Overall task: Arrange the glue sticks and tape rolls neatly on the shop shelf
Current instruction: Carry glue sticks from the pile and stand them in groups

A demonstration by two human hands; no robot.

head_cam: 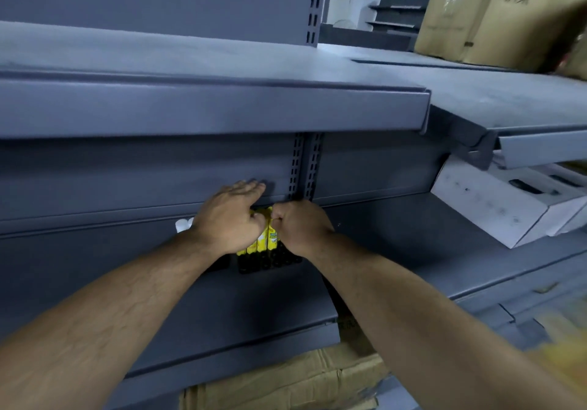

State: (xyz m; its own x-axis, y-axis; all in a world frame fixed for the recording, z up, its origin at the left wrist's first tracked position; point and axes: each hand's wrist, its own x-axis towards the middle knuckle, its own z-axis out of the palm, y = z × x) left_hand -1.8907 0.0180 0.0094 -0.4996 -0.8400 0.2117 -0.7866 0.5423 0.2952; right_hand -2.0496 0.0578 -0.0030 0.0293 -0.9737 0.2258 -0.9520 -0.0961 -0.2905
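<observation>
Several yellow glue sticks (265, 243) with black caps stand in a row on the grey middle shelf (397, 235), close to the back panel. My left hand (227, 219) lies over the left end of the row with its fingers stretched toward the back panel. My right hand (300, 227) has its fingers curled and pinches the top of a glue stick at the right end. A small white object (183, 225) peeks out just left of my left hand. No tape rolls can be made out.
The upper shelf (206, 108) overhangs the hands. White cardboard boxes (495, 203) sit on the shelf to the right. Brown cartons stand at the top right (495, 12) and below the shelf (286, 381). A blurred yellow thing (562, 343) shows at the lower right.
</observation>
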